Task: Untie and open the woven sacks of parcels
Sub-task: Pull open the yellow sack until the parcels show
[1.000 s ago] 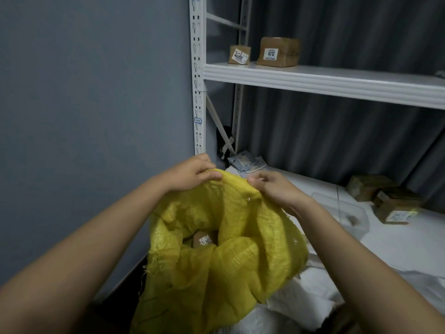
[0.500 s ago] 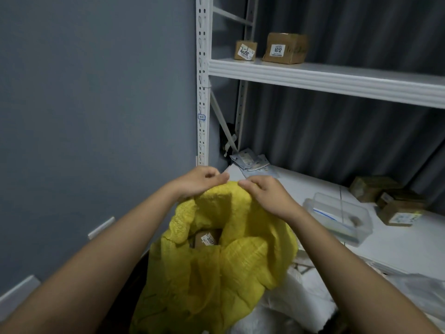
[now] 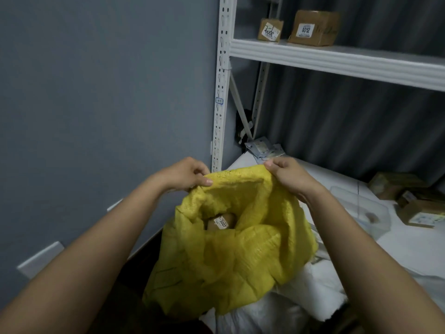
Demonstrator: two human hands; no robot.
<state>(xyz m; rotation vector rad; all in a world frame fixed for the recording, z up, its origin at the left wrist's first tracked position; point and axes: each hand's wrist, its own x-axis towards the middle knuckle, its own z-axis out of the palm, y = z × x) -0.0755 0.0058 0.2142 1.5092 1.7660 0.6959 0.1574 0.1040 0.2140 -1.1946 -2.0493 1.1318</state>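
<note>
Yellow woven sack [image 3: 240, 249] is untied; left hand [image 3: 185, 174] and right hand [image 3: 286, 177] pinch its far rim, spreading the mouth over a parcel [image 3: 220, 221]; next, I'd say, fold it down.

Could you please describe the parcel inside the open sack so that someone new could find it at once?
Start at the yellow woven sack below the white shelving, its far rim held by the left hand and right hand. Look down its mouth: a brown parcel lies inside. Unlike the shelf boxes, its white label reads 3007.
</note>
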